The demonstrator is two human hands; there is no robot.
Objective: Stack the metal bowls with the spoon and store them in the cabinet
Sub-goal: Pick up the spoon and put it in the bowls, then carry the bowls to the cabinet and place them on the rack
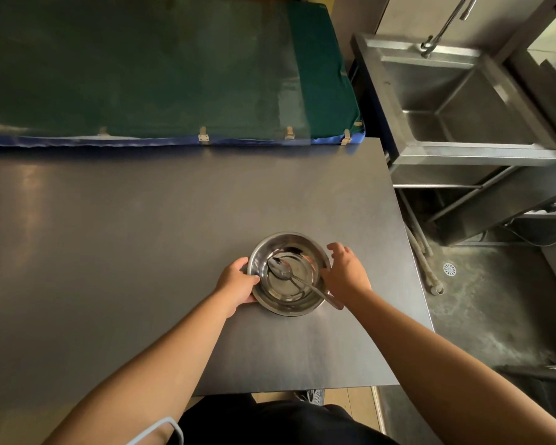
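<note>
left hand grasps metal bowl rim; right hand spread, apparently touching; spoon inside, on tabletop.

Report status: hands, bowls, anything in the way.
Left hand gripping the bowls' left rim; right hand open against right side. Spoon inside, handle over the near-right rim. Table around them bare; cabinet not in view.
</note>
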